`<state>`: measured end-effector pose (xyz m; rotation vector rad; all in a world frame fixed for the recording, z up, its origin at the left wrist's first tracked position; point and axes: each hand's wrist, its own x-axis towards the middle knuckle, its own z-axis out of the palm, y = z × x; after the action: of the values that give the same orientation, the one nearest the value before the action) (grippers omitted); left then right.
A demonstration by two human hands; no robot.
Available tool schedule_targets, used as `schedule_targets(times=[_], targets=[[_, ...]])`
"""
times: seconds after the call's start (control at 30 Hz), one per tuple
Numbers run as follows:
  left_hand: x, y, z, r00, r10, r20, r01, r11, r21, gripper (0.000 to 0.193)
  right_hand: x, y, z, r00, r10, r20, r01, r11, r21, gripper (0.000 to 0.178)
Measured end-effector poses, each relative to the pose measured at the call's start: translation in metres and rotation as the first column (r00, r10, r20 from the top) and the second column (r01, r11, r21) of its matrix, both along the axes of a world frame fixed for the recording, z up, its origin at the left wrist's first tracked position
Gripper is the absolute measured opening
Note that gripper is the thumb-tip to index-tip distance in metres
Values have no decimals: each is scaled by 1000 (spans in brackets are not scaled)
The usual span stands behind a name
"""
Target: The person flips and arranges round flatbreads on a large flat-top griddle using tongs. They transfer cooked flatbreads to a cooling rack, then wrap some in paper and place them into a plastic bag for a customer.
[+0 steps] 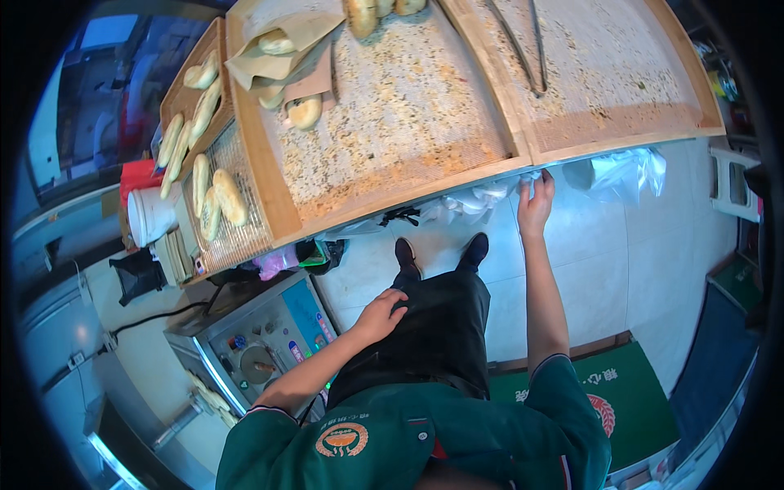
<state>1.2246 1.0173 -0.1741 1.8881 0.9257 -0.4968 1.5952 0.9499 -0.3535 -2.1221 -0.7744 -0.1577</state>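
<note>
Several clear plastic bags [478, 201] bunch under the near edge of the crumb-covered tray [392, 106], mid-scene; a looser bag [625, 173] sits to their right. From my end, the right hand [536, 202] is up at that edge, fingertips by the plastic; I can't tell whether they pinch it or only touch. To handle it well, I'd want thumb and finger on a single layer, any tug gentle and toward the near side, so neighbours stay put and the film doesn't tear. Left hand [380, 317] sits loose over the dark apron [433, 335], fingers part-spread, nothing seen in it; I judge it free to steady the bunch. Farther out: tongs [540, 65] on the far right tray [604, 82], paper bags [306, 49] with bread far left, long breads [229, 196] left.
</note>
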Motion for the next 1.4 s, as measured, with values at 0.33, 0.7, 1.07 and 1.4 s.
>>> schedule_targets(times=[0.33,0.7,1.07,1.4], targets=[[-29,-12,14,985,162,65,-161,987,-12,19,-18,-24,16,979,-143,-148,143,990,-7,21],[2,-9,30,973,15,231,-31,997,68,12,-39,-44,61,995,89,-36,-89,996,-3,23],[96,-23,-40,960,-11,279,-17,995,97,28,-54,-92,55,891,298,-343,-367,917,-154,17],[107,-5,-2,919,367,-146,-269,310,-912,58,-114,-120,208,-171,550,-818,179,833,523,19]])
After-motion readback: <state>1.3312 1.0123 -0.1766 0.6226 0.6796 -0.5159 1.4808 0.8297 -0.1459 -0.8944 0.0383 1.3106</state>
